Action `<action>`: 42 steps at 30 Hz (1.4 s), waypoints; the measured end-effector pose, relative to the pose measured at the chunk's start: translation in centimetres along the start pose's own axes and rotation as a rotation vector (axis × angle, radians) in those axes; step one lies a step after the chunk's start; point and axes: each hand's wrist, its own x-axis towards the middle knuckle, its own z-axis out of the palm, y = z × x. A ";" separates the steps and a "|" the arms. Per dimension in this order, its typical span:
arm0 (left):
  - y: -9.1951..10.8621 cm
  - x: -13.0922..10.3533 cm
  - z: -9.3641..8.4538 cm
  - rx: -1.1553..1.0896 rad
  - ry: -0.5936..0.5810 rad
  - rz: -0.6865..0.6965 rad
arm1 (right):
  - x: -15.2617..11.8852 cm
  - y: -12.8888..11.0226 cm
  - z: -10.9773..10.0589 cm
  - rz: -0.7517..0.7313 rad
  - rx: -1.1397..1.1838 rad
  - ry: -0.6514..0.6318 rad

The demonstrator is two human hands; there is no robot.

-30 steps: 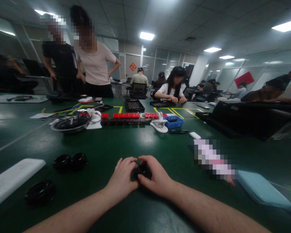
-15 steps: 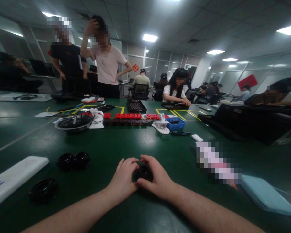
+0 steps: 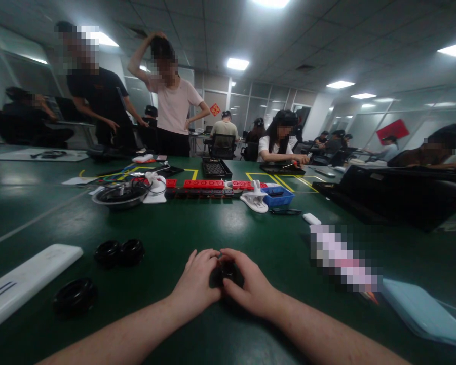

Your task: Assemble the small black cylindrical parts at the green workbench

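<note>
Between my two hands lies a glossy black ring point(image 3: 228, 271) with a hole through it, low over the green table. My left hand point(image 3: 198, 275) curves around its left side, fingertips meeting those of the other hand at the far edge. From the right, my right hand point(image 3: 251, 280) wraps it, with the thumb on the near side and the fingers behind. The palms hide part of the ring. Off to the left, two similar black rings point(image 3: 131, 252) sit side by side, touching, and another black ring point(image 3: 75, 296) lies nearer to me.
A long white case point(image 3: 30, 284) lies at the left, a light blue pouch point(image 3: 421, 306) at the right. Farther back are a metal bowl point(image 3: 119, 196), a red strip point(image 3: 204, 184), a white clamp point(image 3: 255, 198) and a blue bin point(image 3: 278, 195). Several people are beyond the table.
My hands have drawn slightly closer around the black ring, and their fingertips now meet. The view has shifted a little. Across the table, a person in black has leaned left.
</note>
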 end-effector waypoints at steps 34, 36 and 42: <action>-0.7 0.2 0.4 0.022 -0.019 0.030 | 0.1 -0.2 -0.2 0.017 -0.037 0.000; -0.6 0.2 0.4 0.037 -0.019 0.032 | 0.2 -0.2 -0.2 0.033 -0.046 0.008; -0.6 0.2 0.4 0.046 -0.008 0.020 | 0.3 0.1 -0.1 0.077 -0.072 0.042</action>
